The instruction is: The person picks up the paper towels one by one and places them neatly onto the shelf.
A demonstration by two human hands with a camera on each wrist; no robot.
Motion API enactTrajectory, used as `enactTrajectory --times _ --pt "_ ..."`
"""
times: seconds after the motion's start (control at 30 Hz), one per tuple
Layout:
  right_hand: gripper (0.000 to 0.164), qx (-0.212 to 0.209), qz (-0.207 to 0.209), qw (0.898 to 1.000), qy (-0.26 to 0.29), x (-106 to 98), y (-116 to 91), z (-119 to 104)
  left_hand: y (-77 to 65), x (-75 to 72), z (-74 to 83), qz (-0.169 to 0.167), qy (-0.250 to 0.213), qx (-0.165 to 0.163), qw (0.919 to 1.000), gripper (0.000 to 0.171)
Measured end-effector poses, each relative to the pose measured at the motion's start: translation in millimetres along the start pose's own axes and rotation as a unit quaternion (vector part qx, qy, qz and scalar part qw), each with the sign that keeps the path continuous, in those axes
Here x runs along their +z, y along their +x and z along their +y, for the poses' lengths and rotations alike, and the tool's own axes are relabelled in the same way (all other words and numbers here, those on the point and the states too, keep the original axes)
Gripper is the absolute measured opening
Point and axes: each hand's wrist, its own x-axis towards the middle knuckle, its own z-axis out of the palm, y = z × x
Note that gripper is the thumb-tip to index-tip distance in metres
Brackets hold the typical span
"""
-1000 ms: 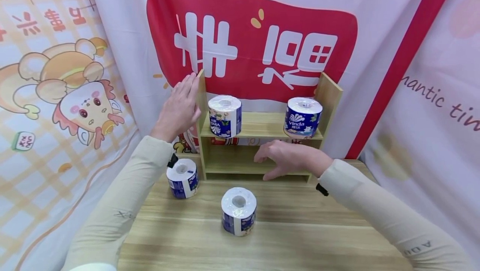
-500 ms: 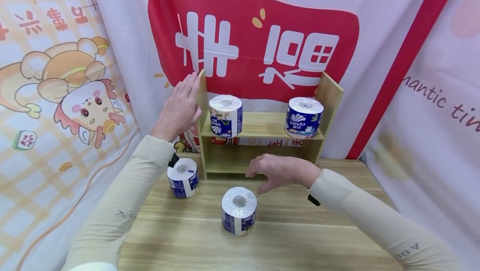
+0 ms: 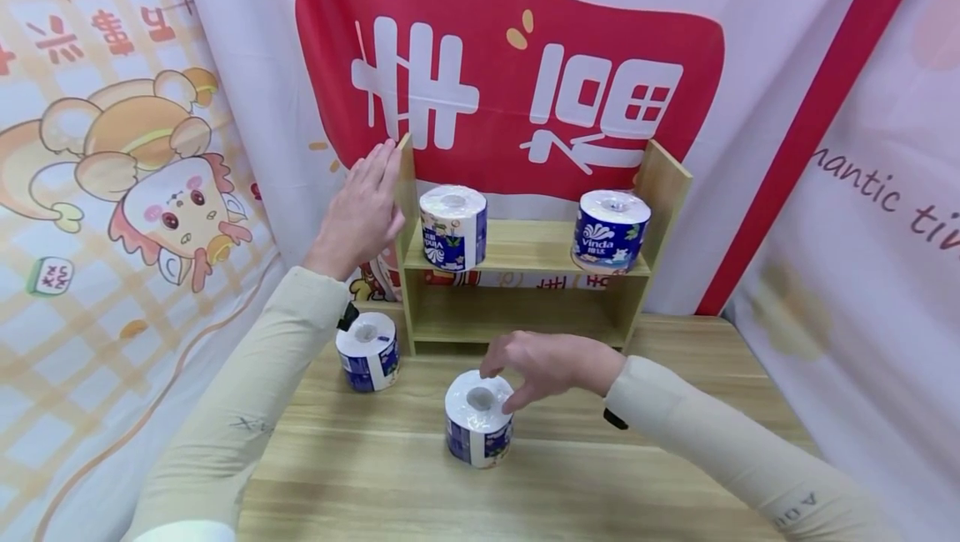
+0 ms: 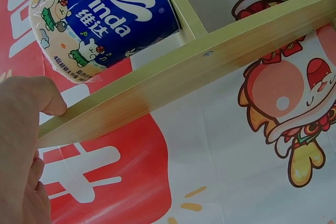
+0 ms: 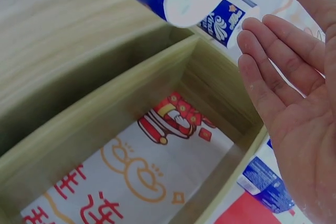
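Note:
Thumb on one face and fingers on the other, my left hand (image 3: 358, 217) grips the top of the left side panel (image 4: 157, 80) of a small wooden shelf (image 3: 525, 243). My right hand (image 3: 551, 363) is just over a toilet roll (image 3: 467, 438) standing upright on the table in front of the shelf. Its fingers are spread and loosely bent, with the thumb overlapping the roll's top edge in the head view. In the right wrist view, nothing lies in the open palm (image 5: 307, 129), and the roll's white end (image 5: 191, 1) is beyond the fingertips.
Two wrapped toilet rolls stand on the upper board, a left one (image 3: 453, 229) and a right one (image 3: 611, 231). Another toilet roll (image 3: 369, 354) stands on the wooden table (image 3: 600, 484) left of the shelf. Printed cloth (image 3: 517, 92) hangs behind and at both sides.
My right hand has moved down and to the left, from in front of the shelf's lower compartment to the front toilet roll. The left hand has stayed on the side panel.

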Motion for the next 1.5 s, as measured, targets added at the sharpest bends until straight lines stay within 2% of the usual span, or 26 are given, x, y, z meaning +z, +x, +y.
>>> enactTrajectory --times 0.43,0.83,1.1,1.5 --pt "0.051 -0.019 -0.005 1.000 0.003 26 12 0 -0.7 0.4 0.4 0.006 0.001 0.001 1.0000 0.087" --pt "0.046 -0.043 0.015 0.999 -0.022 46 18 4 -0.5 0.5 0.7 0.003 0.002 0.004 1.0000 0.085" --pt "0.038 -0.053 0.015 0.998 -0.022 53 22 8 -0.5 0.3 0.0 0.001 0.000 -0.001 1.0000 0.088" --pt "0.038 -0.040 0.009 0.999 -0.006 55 23 10 0.0 -0.5 0.8 -0.002 -0.004 -0.003 1.0000 0.086"
